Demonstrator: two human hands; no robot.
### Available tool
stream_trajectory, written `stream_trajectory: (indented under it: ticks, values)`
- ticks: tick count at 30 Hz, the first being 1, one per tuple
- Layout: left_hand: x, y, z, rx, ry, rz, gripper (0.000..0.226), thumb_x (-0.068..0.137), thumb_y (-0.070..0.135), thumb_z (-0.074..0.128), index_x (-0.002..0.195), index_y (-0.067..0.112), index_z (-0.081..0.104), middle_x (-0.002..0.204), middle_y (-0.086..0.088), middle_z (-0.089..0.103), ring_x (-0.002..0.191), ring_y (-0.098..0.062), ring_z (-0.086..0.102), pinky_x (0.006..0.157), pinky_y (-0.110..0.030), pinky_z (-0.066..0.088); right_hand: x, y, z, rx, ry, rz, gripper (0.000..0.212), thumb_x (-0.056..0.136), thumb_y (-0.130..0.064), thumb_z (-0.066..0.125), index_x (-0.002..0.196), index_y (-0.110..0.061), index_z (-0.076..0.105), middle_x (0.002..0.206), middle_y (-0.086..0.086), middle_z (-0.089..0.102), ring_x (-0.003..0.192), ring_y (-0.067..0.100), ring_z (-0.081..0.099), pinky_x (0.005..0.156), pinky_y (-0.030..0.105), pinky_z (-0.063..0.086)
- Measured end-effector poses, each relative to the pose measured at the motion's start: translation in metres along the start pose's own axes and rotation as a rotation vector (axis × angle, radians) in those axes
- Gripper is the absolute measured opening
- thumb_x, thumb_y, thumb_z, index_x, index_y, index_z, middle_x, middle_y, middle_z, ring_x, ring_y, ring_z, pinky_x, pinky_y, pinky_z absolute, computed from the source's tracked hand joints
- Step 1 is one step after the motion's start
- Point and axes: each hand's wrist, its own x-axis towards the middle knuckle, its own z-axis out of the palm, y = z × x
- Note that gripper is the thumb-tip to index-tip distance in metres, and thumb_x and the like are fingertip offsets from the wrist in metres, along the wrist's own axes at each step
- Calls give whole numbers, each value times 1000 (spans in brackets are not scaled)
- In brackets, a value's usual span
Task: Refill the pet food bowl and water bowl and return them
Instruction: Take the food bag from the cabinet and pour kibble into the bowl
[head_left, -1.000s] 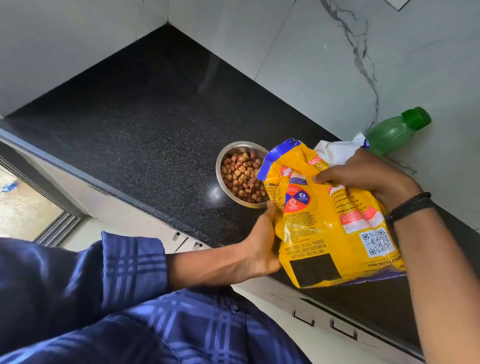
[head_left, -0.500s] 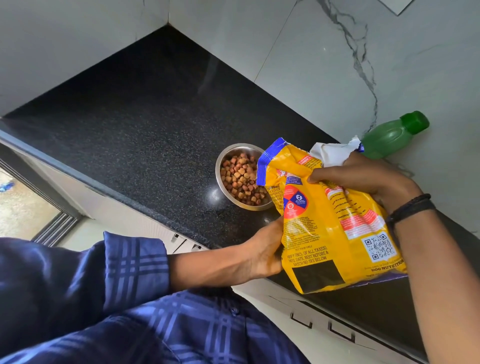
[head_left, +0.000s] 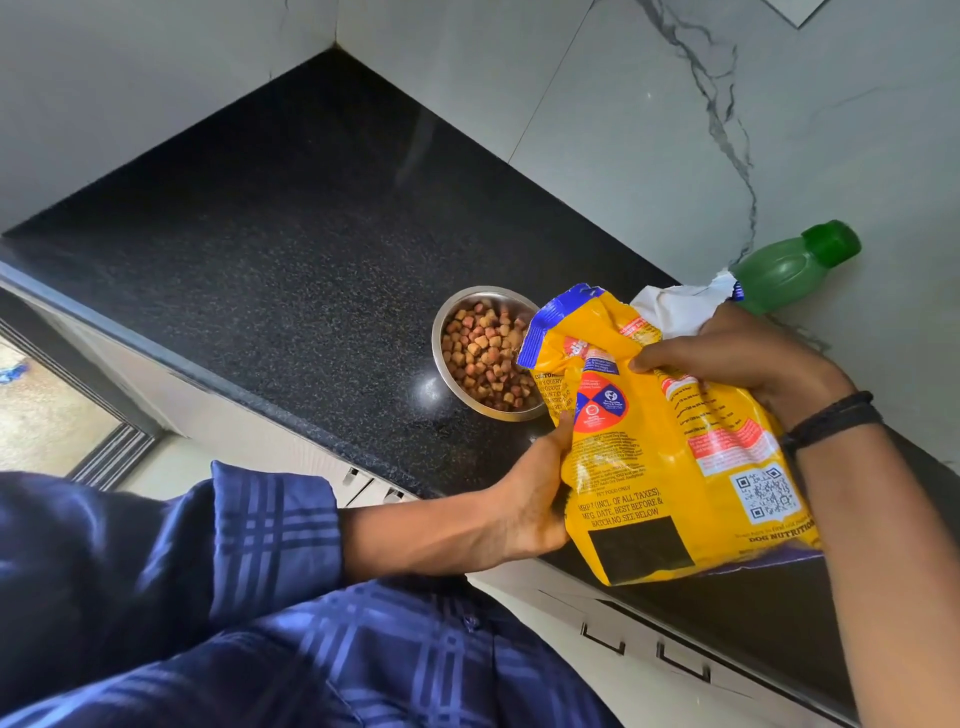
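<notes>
A steel bowl (head_left: 441, 332) holding brown kibble (head_left: 485, 358) stands on the black granite counter (head_left: 291, 249). Just right of it I hold a yellow dog food bag (head_left: 670, 467), tilted with its torn blue-edged top over the bowl's right rim. My left hand (head_left: 535, 499) grips the bag's lower left side. My right hand (head_left: 737, 364) clamps the bag near its top, with the white inner flap sticking out behind the fingers. A green bottle (head_left: 789, 265) with a green cap stands behind the bag by the wall.
Marble-look wall tiles (head_left: 623, 130) close off the counter at the back and the far left corner. White drawers with dark handles (head_left: 680, 660) run below the counter's front edge. A floor opening with a sliding track (head_left: 104, 447) lies at the lower left.
The bag has shifted slightly right and down and sits a little more upright. My right fingers have slid lower over the bag's top. The bowl and bottle have not moved.
</notes>
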Motion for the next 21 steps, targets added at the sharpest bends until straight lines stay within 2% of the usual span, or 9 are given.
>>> stream_trajectory:
  ticks: [1,4,7,10,15,18,20,21]
  values:
    - [0,0,0,0,17,-2,43,99,47,45,115,13,66,117,-14,67,105,-28,65,104,-47,44,-1,0,-1,1,9,-1,19,80,-18,80,83,-21,62,73,-2,67,49,9,64,50,23,48]
    - [-2,0,2,17,32,-8,37,101,40,43,113,12,65,111,-13,69,100,-27,68,100,-46,47,-1,0,-1,10,-4,-12,20,79,-19,80,95,-19,67,82,5,72,68,20,68,68,33,57]
    - [-7,-2,4,44,-17,-5,30,103,31,42,107,11,64,99,-11,73,90,-23,71,89,-40,54,1,-2,1,-6,-61,-18,29,78,-26,79,104,-18,68,89,9,76,79,30,73,80,46,60]
    - [-14,-2,8,77,-50,-18,27,102,29,43,104,11,63,93,-10,73,82,-22,72,78,-35,59,1,-3,4,-9,-141,-38,36,74,-31,80,106,-20,68,89,7,77,80,30,75,79,49,61]
    - [-19,-3,7,131,-51,-25,26,100,30,45,106,11,61,94,-10,72,81,-21,72,73,-32,59,3,-3,12,-31,-183,-42,57,53,-50,78,102,-24,67,91,5,77,82,28,75,80,53,60]
    - [-22,-4,7,135,-43,-34,26,98,32,47,106,12,63,95,-10,72,81,-21,72,73,-32,59,2,-3,18,-30,-197,-12,68,48,-53,77,108,-25,67,93,4,78,83,28,75,82,51,60]
    - [-22,-4,7,110,-38,-26,27,98,32,47,105,12,63,96,-10,72,81,-21,72,74,-33,59,1,-5,20,-42,-170,-4,61,56,-49,80,109,-24,67,91,4,77,81,26,75,80,46,61]
    - [-21,-4,6,95,-40,-26,27,99,32,47,104,11,64,95,-11,72,81,-21,72,73,-33,60,0,-6,19,-52,-156,-8,50,65,-44,81,107,-23,67,89,5,77,78,25,74,75,41,61]
